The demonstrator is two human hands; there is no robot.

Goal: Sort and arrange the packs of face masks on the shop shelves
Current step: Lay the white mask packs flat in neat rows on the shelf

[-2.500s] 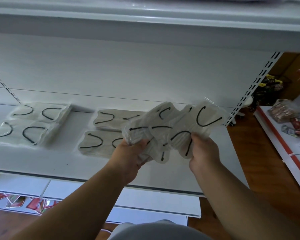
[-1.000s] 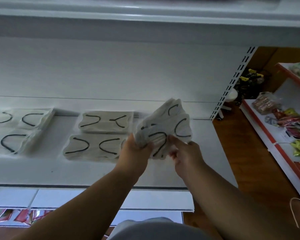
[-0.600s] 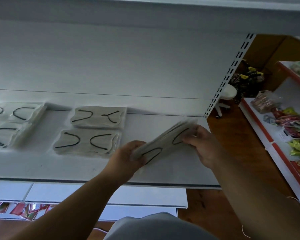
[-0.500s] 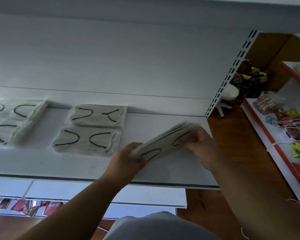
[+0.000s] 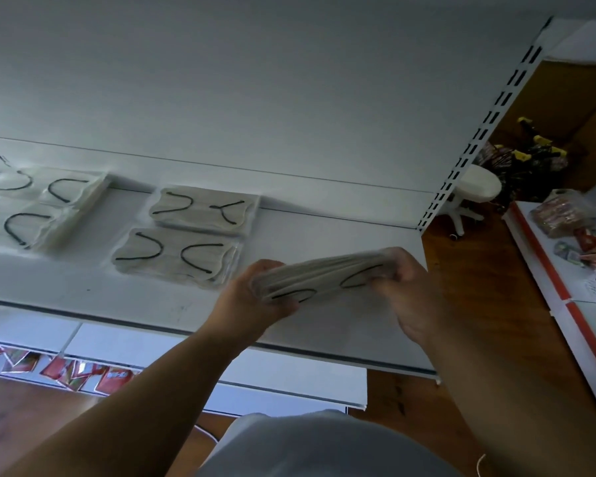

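A squared stack of clear mask packs (image 5: 320, 275) with black ear loops hangs nearly flat just above the right part of the white shelf (image 5: 369, 332). My left hand (image 5: 255, 301) grips its left end and my right hand (image 5: 406, 287) grips its right end. On the shelf lie two packs in the middle, one at the back (image 5: 203, 210) and one in front (image 5: 176, 258). Further left lie two more, a back pack (image 5: 54, 185) and a front pack (image 5: 28, 223).
A slotted white upright (image 5: 475, 139) ends the shelf on the right. Beyond it are a wooden floor (image 5: 479, 270), a white stool (image 5: 475, 187) and a red-edged shelf with snack packets (image 5: 572, 235). Red packets (image 5: 69, 370) lie on a lower shelf at bottom left.
The fanned packs were gathered into one stack, then turned from upright to nearly flat and lowered toward the shelf's right part. Both hands kept their hold.
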